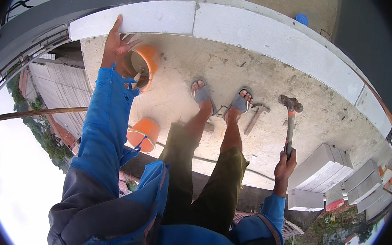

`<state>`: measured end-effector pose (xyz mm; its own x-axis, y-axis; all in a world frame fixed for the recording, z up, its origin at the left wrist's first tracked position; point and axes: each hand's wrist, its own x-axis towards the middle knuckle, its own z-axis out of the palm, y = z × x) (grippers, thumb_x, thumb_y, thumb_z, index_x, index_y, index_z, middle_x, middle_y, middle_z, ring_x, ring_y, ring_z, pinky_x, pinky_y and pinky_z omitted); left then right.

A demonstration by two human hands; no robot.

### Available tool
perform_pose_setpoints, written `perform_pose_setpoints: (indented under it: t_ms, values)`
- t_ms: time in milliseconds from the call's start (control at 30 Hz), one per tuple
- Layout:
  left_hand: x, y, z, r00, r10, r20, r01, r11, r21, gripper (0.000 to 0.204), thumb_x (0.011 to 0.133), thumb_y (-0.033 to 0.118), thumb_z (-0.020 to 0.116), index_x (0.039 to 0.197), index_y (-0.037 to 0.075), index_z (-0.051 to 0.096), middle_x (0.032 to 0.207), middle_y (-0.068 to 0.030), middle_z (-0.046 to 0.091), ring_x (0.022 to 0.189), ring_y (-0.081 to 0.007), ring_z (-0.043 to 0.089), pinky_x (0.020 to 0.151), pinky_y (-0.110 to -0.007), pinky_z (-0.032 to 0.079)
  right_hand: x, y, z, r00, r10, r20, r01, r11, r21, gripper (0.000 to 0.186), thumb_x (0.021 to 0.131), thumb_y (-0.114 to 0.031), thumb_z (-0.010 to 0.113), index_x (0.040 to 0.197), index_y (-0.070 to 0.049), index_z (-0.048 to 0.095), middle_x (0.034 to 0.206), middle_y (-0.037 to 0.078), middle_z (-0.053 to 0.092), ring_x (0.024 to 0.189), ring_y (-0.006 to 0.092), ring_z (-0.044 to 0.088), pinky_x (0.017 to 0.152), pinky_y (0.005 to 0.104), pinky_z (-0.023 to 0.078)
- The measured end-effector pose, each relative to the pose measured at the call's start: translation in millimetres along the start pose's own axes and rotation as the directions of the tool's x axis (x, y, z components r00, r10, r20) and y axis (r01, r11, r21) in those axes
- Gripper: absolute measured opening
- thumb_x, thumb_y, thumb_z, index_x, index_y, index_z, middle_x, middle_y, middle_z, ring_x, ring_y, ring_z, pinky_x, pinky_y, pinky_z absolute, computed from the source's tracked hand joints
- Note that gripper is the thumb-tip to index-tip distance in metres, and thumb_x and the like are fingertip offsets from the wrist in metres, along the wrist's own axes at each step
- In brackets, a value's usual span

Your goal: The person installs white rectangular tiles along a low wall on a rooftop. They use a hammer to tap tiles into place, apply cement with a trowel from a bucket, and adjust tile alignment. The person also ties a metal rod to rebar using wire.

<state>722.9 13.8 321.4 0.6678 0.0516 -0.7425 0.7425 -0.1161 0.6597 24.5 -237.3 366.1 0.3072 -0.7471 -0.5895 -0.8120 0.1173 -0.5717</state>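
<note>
My left hand [114, 47] reaches forward, fingers pressed flat against the end of a white block [135, 18] in a low curved wall. My right hand [286, 164] is shut around the handle of a mallet [290, 116], whose dark head points away from me over the concrete floor [210, 59]. Both sleeves are blue, and the left one is torn. My two feet in grey sandals [203, 95] stand on the slab between the hands.
An orange bucket [143, 65] holding a tool sits just below my left hand; a second orange bucket [143, 133] hangs at the slab edge. A small hammer [255, 115] lies by my right foot. Stacked white blocks [321, 169] sit at the right. Beyond the slab edge is a drop to rooftops.
</note>
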Motion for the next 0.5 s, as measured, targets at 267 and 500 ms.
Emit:
perform_pose_setpoints:
  t_ms: [267,500]
  values:
    - [-9,19,15,1.0,-0.012,0.021,0.014,0.993,-0.117,0.076,0.095,0.028,0.087,0.15,-0.005,0.047,0.144,-0.0249,0.058,0.13,-0.0449,0.064,0.107,-0.062,0.058,155,-400,11,0.93,-0.257,0.263,0.273,0.962,-0.022,0.051,0.106,-0.008,0.057,0.156,-0.012,0.048,0.085,0.005,0.06,0.073,0.0137,0.052,0.069,0.0332,0.045]
    - [27,-4,-5,0.992,-0.11,-0.068,0.095,0.976,-0.195,0.072,0.094,0.025,0.089,0.151,0.005,0.049,0.141,-0.0198,0.063,0.126,-0.0386,0.067,0.105,-0.057,0.057,297,-529,170,0.894,-0.223,0.39,0.359,0.876,-0.322,0.057,0.105,-0.028,0.053,0.158,-0.009,0.047,0.124,0.032,0.072,0.112,0.0483,0.071,0.096,0.0523,0.053]
